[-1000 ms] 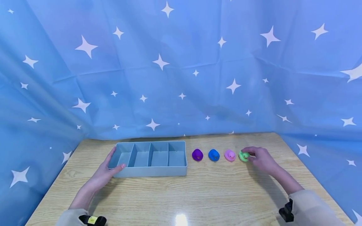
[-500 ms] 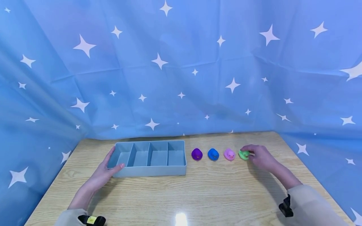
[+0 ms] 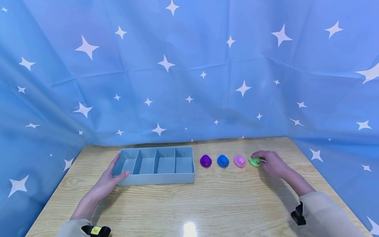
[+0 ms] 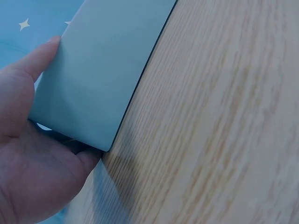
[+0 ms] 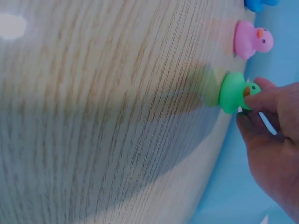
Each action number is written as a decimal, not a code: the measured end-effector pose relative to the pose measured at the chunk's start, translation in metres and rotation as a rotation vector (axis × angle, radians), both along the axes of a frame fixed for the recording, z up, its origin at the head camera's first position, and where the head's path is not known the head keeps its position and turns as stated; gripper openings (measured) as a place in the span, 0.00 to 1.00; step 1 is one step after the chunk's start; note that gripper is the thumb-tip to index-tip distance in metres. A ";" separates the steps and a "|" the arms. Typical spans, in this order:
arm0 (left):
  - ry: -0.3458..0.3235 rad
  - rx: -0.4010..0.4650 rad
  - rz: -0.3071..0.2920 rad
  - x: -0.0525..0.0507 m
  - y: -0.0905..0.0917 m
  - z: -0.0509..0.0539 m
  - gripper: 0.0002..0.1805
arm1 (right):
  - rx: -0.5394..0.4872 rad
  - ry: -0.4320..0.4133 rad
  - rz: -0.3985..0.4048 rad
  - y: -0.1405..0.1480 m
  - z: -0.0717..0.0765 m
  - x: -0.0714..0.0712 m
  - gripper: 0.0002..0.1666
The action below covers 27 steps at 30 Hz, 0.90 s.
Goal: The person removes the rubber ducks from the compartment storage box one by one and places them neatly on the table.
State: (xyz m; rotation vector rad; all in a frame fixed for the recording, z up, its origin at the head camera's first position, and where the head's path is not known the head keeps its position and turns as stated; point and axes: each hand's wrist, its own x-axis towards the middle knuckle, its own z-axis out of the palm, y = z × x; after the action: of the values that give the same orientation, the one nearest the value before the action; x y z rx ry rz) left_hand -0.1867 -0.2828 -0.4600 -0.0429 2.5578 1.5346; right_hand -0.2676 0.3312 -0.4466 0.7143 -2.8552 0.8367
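Note:
At the left end of a light-blue divided box [image 3: 161,179], my left hand [image 3: 107,182] grips the corner, thumb over the front rim and fingers along the end wall. The left wrist view shows that hand [image 4: 32,158] against the box's outer wall [image 4: 103,70]. My right hand [image 3: 273,164] pinches a green rubber duck [image 3: 254,161] by its head, at the right end of a row of ducks on the table. In the right wrist view, thumb and fingers are at the head of the green duck [image 5: 230,93], whose base appears to touch the wood.
Left of the green duck stand a pink rubber duck [image 3: 240,161], a blue one [image 3: 223,161] and a purple one [image 3: 205,161], the purple nearest the box. A star-printed blue cloth [image 3: 189,72] hangs behind the wooden table [image 3: 231,204].
The whole head view shifts slightly. My right hand stays at the green duck, which turns a little under the fingers. My left hand keeps its place on the box.

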 end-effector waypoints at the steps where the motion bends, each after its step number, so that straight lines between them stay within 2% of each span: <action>1: 0.000 0.000 0.001 0.000 0.000 0.000 0.55 | -0.003 -0.004 0.000 0.000 0.000 0.000 0.23; 9: 0.013 0.003 -0.007 0.000 -0.001 -0.002 0.54 | -0.001 -0.012 -0.006 -0.002 0.002 0.001 0.23; 13: 0.017 0.005 -0.009 0.000 -0.001 -0.001 0.54 | -0.033 -0.024 -0.037 -0.001 0.007 0.004 0.23; 17: 0.028 0.011 -0.015 0.000 0.001 0.001 0.53 | -0.057 -0.042 -0.079 0.001 0.009 0.007 0.19; 27: 0.008 -0.005 0.003 0.002 0.002 0.000 0.55 | -0.123 -0.030 -0.121 -0.014 0.011 0.022 0.17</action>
State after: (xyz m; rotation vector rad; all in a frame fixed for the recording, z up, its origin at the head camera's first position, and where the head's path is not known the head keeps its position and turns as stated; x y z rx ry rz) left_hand -0.1850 -0.2809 -0.4601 -0.0416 2.5685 1.5326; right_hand -0.2452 0.3168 -0.4360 0.5137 -2.8090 1.0011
